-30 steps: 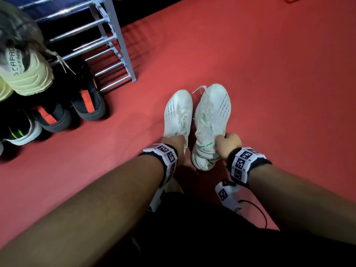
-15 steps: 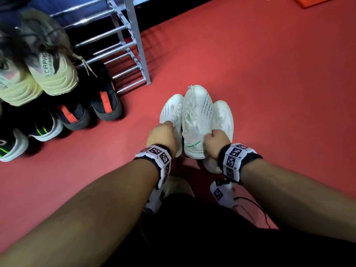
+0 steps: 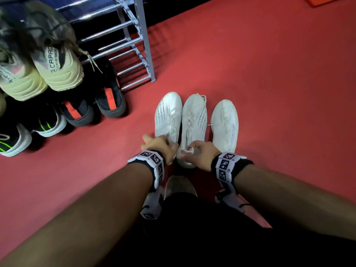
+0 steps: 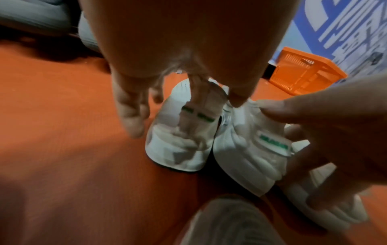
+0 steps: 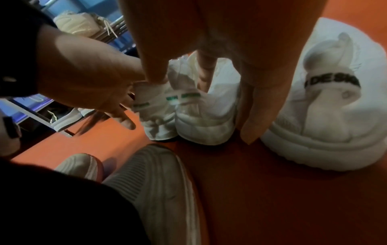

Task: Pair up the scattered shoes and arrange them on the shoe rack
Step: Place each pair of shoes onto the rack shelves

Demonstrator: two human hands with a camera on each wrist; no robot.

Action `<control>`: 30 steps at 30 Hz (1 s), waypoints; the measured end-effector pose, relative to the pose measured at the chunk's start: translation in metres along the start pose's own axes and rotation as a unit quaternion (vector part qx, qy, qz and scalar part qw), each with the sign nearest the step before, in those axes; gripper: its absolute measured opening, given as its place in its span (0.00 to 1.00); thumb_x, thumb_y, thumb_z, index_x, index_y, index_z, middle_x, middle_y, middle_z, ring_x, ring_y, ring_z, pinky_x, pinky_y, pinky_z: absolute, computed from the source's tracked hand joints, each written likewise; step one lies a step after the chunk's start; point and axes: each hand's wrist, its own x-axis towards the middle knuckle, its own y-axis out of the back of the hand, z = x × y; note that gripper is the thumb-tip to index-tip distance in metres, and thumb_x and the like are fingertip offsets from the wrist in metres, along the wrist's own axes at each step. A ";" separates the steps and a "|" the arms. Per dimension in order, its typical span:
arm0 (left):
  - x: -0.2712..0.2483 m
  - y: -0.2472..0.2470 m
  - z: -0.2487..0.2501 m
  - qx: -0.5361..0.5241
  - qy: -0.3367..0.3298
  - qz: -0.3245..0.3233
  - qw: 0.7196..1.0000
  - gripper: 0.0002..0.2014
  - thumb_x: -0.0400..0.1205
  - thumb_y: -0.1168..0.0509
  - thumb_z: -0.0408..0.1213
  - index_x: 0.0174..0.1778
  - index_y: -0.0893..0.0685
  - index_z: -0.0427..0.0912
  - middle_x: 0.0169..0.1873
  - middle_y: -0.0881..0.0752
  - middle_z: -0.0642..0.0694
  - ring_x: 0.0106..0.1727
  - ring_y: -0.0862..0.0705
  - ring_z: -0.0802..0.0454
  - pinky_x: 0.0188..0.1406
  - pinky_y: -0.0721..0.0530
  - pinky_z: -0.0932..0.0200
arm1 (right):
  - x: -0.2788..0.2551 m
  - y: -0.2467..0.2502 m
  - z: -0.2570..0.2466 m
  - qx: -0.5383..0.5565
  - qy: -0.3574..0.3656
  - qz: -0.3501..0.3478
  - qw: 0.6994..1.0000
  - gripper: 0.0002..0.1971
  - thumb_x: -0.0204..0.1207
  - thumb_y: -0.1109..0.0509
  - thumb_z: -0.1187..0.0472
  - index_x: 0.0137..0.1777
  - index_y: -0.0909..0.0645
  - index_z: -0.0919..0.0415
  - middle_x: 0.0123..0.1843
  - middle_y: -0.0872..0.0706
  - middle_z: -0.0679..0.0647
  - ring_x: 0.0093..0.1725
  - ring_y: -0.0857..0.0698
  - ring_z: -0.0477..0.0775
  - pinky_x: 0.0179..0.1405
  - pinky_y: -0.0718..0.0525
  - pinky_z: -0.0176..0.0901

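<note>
Three white shoes stand side by side on the red floor, toes pointing away. The left shoe (image 3: 168, 116) and middle shoe (image 3: 193, 122) both carry green heel marks, seen on the left one (image 4: 178, 145) and the middle one (image 4: 247, 157). The right shoe (image 3: 224, 122) has black lettering on its heel strip (image 5: 333, 82). My left hand (image 3: 154, 143) hovers over the left shoe's heel with fingers (image 4: 130, 119) spread. My right hand (image 3: 192, 154) grips the middle shoe's heel, thumb on one side, fingers on the other.
The metal shoe rack (image 3: 142, 35) stands at the upper left, its right half bare. Yellow-soled shoes (image 3: 61, 72) rest on it, black shoes with red tabs (image 3: 109, 97) below. An orange basket (image 4: 303, 71) sits far off. My own foot (image 5: 163, 182) is just behind the shoes.
The middle shoe has come down onto the floor beside the left one. The third white shoe now shows fully. My left hand has let go and spread its fingers.
</note>
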 end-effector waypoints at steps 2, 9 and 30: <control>0.003 -0.002 -0.001 0.023 -0.012 -0.060 0.998 0.25 0.73 0.33 0.63 0.60 0.18 0.52 0.59 0.31 0.42 0.49 0.20 0.42 0.56 0.20 0.55 | 0.004 -0.002 0.001 -0.027 0.008 0.017 0.999 0.23 0.61 0.27 0.32 0.46 0.16 0.48 0.53 0.14 0.54 0.49 0.14 0.54 0.53 0.14 0.48; 0.016 0.005 -0.004 -0.016 0.010 -0.062 0.998 0.12 0.76 0.33 0.45 0.50 0.14 0.43 0.44 0.11 0.43 0.46 0.12 0.43 0.49 0.13 0.52 | 0.008 0.002 0.003 0.023 0.027 0.043 0.998 0.13 0.69 0.24 0.54 0.32 0.25 0.57 0.27 0.27 0.51 0.28 0.28 0.49 0.28 0.29 0.39; -0.052 0.084 -0.017 -0.185 -0.041 0.142 0.972 0.11 0.76 0.36 0.47 0.44 0.16 0.43 0.50 0.22 0.41 0.43 0.18 0.44 0.52 0.19 0.58 | -0.030 0.040 -0.056 0.183 0.101 0.158 0.965 0.24 0.69 0.29 0.68 0.65 0.27 0.52 0.46 0.20 0.42 0.39 0.21 0.37 0.34 0.25 0.30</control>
